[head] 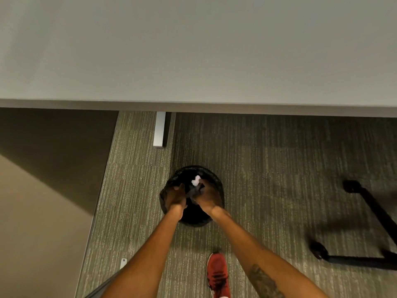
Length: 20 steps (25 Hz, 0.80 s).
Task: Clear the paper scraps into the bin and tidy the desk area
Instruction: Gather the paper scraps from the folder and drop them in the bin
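A round black bin (pixel 217 186) with a dark liner stands on the carpet in front of the desk. Both my hands reach down over its mouth. My left hand (pixel 175 196) sits at the bin's left rim with fingers curled on the dark liner. My right hand (pixel 207 197) is over the middle, its fingertips pinching a white paper scrap (pixel 196 181) just above or inside the opening. The bin's inside is dark and mostly hidden by my hands.
The grey desk top (pixel 193 50) fills the upper half, its edge running across. A white desk leg (pixel 160 130) stands behind the bin. A tan cabinet side (pixel 43 190) is on the left. Black chair base with castors (pixel 365 222) lies right. My red shoe (pixel 218 274) is below.
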Available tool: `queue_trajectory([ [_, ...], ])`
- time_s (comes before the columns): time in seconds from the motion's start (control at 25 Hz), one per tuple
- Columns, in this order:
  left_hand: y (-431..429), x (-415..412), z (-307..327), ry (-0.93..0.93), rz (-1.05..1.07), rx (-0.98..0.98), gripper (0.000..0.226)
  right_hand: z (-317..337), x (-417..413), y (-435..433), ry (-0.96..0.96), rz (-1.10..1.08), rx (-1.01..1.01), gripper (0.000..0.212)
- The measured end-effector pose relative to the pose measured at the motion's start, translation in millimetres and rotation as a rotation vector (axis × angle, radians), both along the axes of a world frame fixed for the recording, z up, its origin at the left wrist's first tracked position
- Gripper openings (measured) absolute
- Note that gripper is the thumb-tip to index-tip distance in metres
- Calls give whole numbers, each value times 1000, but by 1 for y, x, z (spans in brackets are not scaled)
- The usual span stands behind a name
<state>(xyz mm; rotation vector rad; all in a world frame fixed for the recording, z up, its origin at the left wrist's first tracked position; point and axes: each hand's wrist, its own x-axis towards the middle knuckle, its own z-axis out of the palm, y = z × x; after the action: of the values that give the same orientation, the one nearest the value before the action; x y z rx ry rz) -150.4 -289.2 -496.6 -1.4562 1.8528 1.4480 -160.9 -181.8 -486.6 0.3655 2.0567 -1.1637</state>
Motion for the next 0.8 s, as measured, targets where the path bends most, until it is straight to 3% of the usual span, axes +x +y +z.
queue_trajectory([
  [0.08,8,3,8,-37,-84,-53,44,8,6,10,1,-2,-1,54],
  [0.16,18,9,17,-72,-301,-190,43,24,14,26,25,11,-19,54],
  [0.24,36,20,34,-39,-575,-377,40,42,27,48,86,58,-13,57],
  [0.36,71,37,63,18,-918,-704,55,70,44,88,181,180,124,63],
  [0.56,152,53,118,184,-1074,-911,63,122,70,167,475,255,381,60],
  [0.8,266,70,174,345,-1241,-956,61,174,98,284,702,170,544,61],
])
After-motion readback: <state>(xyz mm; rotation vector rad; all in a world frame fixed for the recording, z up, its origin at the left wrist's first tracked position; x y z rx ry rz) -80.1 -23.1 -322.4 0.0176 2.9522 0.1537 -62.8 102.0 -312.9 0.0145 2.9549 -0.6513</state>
